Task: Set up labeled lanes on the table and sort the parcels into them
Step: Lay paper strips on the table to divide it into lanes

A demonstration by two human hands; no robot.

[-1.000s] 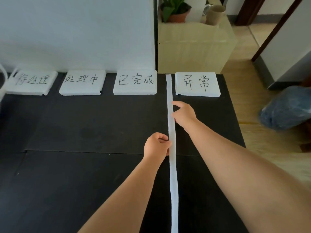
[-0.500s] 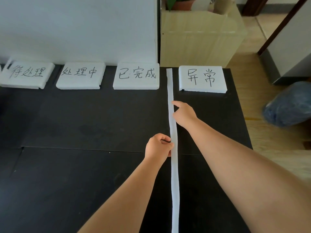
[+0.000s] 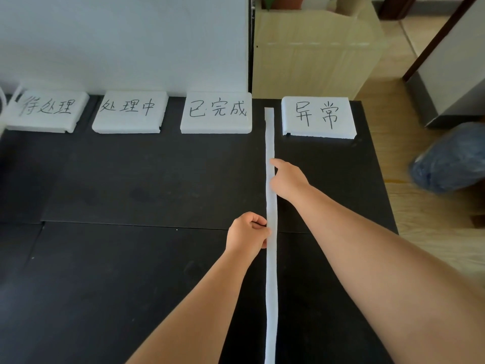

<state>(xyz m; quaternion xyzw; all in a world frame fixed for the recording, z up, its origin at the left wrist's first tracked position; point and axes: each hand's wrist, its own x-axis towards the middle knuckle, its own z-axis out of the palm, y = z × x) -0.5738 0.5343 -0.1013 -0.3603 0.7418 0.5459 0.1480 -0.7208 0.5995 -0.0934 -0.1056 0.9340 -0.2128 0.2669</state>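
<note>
Both left hand [image 3: 248, 232], right hand [image 3: 288, 179] stay on strip [image 3: 271, 285].

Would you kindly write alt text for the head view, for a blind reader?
Two bare hands set a long white strip on a black table: the left hand pinches its edge, the right hand presses it. Four handwritten white labels line the far edge.

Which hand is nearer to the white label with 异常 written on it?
Right. The right hand touches the white strip, short of the 异常 label and to its left; the left hand pinches the strip further back, toward the person.
</note>
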